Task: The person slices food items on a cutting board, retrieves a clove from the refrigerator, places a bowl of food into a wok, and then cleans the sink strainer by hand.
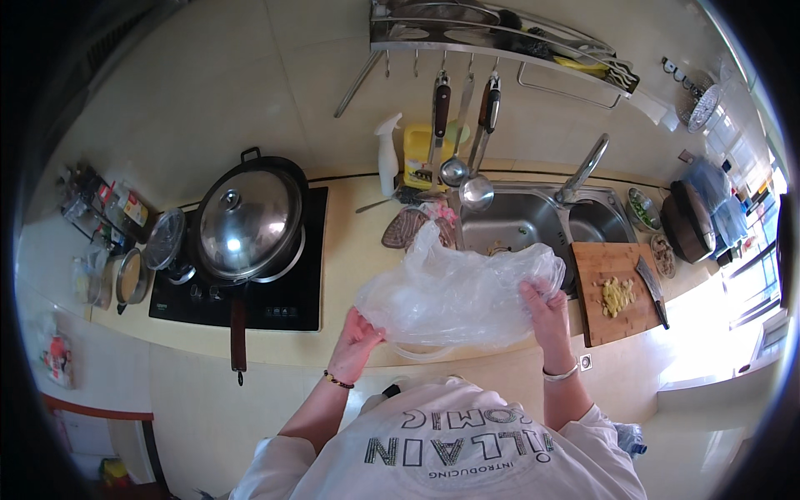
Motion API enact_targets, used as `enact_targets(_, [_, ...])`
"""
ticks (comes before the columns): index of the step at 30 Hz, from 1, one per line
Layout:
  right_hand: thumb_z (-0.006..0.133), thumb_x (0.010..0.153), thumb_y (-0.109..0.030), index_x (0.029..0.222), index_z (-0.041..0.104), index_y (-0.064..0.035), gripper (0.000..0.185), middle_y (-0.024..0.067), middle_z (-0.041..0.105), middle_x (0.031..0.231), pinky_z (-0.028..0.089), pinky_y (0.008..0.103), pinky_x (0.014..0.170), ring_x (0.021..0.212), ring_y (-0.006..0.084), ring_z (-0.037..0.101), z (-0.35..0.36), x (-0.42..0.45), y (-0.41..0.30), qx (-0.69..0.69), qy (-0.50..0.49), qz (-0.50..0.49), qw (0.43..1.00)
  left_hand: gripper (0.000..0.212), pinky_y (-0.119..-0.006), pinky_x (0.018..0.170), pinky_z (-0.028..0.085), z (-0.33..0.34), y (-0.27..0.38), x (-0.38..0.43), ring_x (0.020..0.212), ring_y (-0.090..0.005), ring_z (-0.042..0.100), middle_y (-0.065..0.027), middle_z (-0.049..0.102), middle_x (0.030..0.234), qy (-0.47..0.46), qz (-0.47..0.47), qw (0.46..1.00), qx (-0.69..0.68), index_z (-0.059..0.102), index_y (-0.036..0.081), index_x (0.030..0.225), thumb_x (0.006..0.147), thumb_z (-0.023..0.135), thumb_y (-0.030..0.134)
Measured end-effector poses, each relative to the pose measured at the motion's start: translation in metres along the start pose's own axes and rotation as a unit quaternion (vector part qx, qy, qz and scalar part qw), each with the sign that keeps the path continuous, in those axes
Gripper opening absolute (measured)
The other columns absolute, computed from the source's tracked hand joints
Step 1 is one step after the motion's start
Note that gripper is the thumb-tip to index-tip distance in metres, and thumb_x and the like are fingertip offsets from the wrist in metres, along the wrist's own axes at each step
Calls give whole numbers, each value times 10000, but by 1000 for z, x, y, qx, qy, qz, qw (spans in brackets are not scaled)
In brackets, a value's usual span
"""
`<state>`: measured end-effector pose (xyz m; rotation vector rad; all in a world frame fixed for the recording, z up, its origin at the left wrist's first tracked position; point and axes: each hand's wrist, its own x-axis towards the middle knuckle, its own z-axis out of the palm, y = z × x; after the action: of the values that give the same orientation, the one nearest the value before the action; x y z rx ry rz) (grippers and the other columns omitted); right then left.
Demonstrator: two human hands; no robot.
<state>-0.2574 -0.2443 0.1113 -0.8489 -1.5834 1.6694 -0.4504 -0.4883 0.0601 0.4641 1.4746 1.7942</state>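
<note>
A clear plastic bag is stretched out sideways in front of my body, above the counter's front edge. My left hand pinches its left lower edge between thumb and fingers. At the opposite end, my right hand grips the bunched plastic. The bag looks crumpled, and I see nothing inside it. It hides part of the double-bowl steel sink behind it. Partly covered by the bag's top is a brown patterned cloth on the counter.
On the left, a wok with a steel lid sits on a black cooktop, its handle jutting forward. Right of the sink, a wooden cutting board holds chopped pale pieces and a cleaver. Ladles hang above the counter.
</note>
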Motion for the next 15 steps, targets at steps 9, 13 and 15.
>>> enact_targets(9, [651, 819, -146, 830, 626, -2, 146, 29, 593, 675, 411, 242, 534, 587, 79, 492, 7, -5, -29, -253, -134, -64, 956, 715, -404, 983, 356, 56, 32, 22, 1239, -335, 368, -168, 311, 1390, -108, 245, 759, 594, 327, 86, 1346, 722, 667, 166])
enact_targets(13, [644, 798, -192, 856, 605, -5, 200, 149, 607, 748, 466, 342, 565, 612, 257, 596, 40, -5, -15, -329, -222, -211, 893, 618, -384, 964, 388, 53, -24, 64, 1208, -346, 410, -147, 326, 1392, -215, 43, 690, 690, 361, 82, 1331, 781, 600, 231])
enact_targets(15, [629, 796, -221, 943, 582, -28, 247, 164, 607, 830, 483, 379, 595, 661, 321, 600, 62, -8, -10, -349, -271, -228, 868, 565, -367, 943, 410, 48, -36, 75, 1171, -352, 450, -140, 369, 1365, -249, -5, 683, 687, 369, 68, 1323, 815, 546, 240])
